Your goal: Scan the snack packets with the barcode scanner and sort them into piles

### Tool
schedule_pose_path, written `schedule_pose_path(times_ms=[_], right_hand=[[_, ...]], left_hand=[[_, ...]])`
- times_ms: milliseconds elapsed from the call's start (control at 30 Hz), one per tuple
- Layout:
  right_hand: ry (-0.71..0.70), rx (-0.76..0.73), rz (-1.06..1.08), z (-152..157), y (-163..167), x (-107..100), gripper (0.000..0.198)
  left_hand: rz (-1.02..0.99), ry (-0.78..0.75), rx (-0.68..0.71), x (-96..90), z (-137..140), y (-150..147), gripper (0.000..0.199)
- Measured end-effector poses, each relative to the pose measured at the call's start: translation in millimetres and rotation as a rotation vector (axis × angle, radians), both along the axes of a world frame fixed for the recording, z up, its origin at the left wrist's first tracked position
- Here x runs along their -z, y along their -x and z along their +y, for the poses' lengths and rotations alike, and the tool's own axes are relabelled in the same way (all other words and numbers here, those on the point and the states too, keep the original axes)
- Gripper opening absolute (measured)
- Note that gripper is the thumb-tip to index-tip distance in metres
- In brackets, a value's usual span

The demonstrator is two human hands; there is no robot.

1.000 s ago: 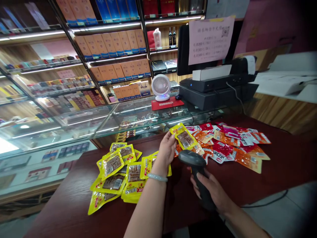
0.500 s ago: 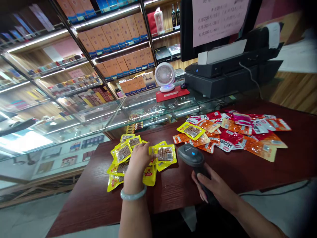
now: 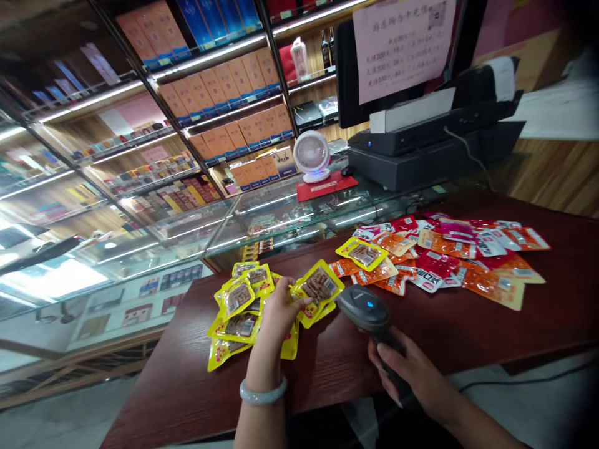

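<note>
My left hand (image 3: 282, 307) pinches the near-left edge of a yellow snack packet (image 3: 321, 284), which is tilted up with its clear window and barcode showing. Other yellow packets (image 3: 236, 298) lie in a loose pile to the left of and under this hand. In my right hand (image 3: 405, 365) is a black barcode scanner (image 3: 364, 307), gripped by its handle. A blue light shows on top of its head, which points toward the raised packet, close to its right edge. The scanner's lower handle is partly hidden by my fingers.
Red, orange and white snack packets (image 3: 435, 262) are heaped at the right, with one yellow packet (image 3: 362, 253) on their left edge. Behind the dark red table (image 3: 327, 362) stand a glass counter (image 3: 281, 218), a small white fan (image 3: 312, 153) and a monitor (image 3: 346, 75).
My left hand has lifted and tilted the yellow packet, its right end turning up toward the scanner. The scanner stays held in my right hand. The camera view has shifted slightly.
</note>
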State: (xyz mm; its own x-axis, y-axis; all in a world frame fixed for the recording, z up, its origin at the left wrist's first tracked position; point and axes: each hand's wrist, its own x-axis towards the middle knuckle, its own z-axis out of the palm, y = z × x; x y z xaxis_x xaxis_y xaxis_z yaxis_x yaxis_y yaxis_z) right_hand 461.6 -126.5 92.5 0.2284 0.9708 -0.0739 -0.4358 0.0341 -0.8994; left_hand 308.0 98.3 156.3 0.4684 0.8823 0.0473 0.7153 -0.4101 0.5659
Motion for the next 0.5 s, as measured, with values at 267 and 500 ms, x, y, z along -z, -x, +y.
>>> schedule_pose_path(times_ms=[267,500], right_hand=[[-0.030,0.015,-0.072,-2.1,1.2,-3.1,0.041],[-0.058,0.016,-0.011,-0.6,-1.1,1.5,0.040]], left_hand=[[-0.260,0.026,-0.030,3.3,-4.9,-2.2,0.040],[-0.370,0.121,-0.022,5.3,-3.8,-22.9,0.043]])
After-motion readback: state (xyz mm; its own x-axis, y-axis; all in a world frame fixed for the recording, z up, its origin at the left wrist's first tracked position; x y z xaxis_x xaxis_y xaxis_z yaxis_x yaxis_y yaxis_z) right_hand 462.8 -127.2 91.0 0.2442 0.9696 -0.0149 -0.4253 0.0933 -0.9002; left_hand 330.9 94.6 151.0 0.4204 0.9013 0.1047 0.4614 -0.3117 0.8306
